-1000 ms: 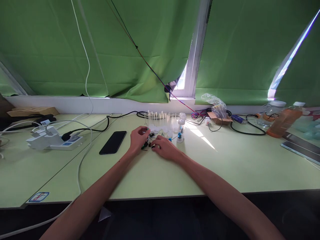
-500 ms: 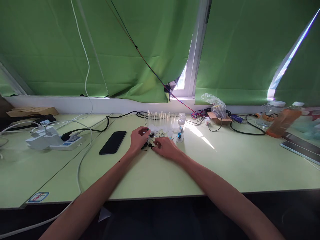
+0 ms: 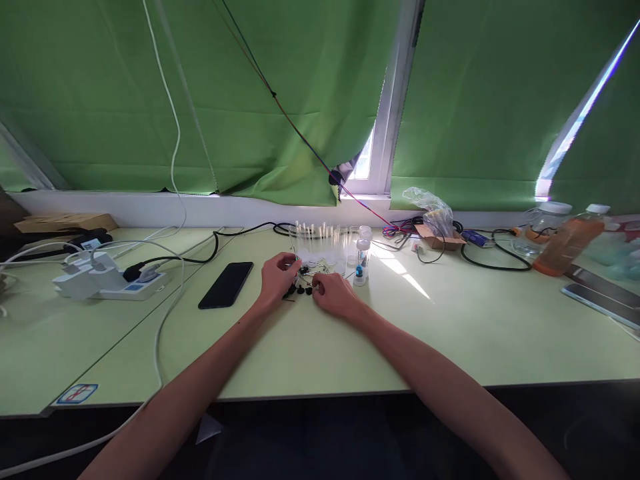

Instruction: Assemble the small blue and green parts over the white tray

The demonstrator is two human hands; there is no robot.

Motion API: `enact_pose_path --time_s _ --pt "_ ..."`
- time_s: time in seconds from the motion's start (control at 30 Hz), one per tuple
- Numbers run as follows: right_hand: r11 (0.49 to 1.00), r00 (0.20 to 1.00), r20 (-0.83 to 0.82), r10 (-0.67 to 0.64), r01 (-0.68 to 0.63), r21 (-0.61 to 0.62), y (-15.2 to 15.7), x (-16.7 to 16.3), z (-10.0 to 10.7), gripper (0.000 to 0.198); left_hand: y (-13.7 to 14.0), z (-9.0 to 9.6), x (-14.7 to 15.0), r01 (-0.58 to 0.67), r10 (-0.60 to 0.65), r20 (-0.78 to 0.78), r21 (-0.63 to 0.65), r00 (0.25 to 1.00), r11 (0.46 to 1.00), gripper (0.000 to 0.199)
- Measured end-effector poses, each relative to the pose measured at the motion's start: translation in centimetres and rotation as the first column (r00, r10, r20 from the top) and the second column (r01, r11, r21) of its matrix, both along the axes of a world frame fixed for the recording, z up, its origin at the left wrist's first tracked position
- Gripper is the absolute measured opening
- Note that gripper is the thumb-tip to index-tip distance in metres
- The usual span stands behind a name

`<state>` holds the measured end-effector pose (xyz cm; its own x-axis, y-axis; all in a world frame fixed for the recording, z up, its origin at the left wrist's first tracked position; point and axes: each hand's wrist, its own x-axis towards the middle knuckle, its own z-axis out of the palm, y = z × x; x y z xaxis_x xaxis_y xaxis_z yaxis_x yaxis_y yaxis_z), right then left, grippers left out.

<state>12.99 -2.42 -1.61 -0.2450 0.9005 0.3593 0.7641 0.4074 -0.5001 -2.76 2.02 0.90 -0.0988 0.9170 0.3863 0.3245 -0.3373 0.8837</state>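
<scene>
My left hand [image 3: 278,279] is closed in a pinch at the front left of a clear plastic divided box [image 3: 327,245]. What its fingertips hold is too small to make out. My right hand [image 3: 336,294] is curled, thumb and fingers together, with a small black part [image 3: 309,291] at its tips. Other little black parts [image 3: 301,290] lie on the table between the hands, in front of a loose heap of thin-legged pieces [image 3: 315,269]. Just right of the box stand clear capped vials [image 3: 361,263], the front one with blue pieces inside.
A black phone [image 3: 226,285] lies left of my left arm. Farther left sits a white power strip [image 3: 113,279] with cables. Along the back right are a small cardboard box [image 3: 440,239], a black cable [image 3: 495,267] and an orange drink bottle [image 3: 570,243]. Another phone [image 3: 603,305] lies far right.
My right hand has shifted slightly right and away from the left hand, and the small black part at its fingertips has moved right too. My left hand stays in place.
</scene>
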Motion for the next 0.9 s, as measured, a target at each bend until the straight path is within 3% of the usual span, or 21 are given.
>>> enact_pose_path --time_s 0.27,0.63,0.9 --pt "0.997 0.997 0.021 -0.073 0.074 -0.030 0.07 -0.20 0.04 0.027 -0.14 0.19 0.07 0.003 -0.002 0.013 -0.007 1.000 1.000 0.023" --pt "0.997 0.994 0.082 -0.067 0.070 -0.034 0.04 -0.11 -0.02 0.020 0.03 -0.08 -0.02 0.011 -0.011 -0.002 -0.013 1.000 1.000 0.025" --pt "0.996 0.991 0.109 -0.073 0.079 -0.049 -0.07 -0.22 0.14 0.024 0.55 -0.60 -0.13 0.145 -0.133 0.145 -0.074 0.980 0.987 0.029"
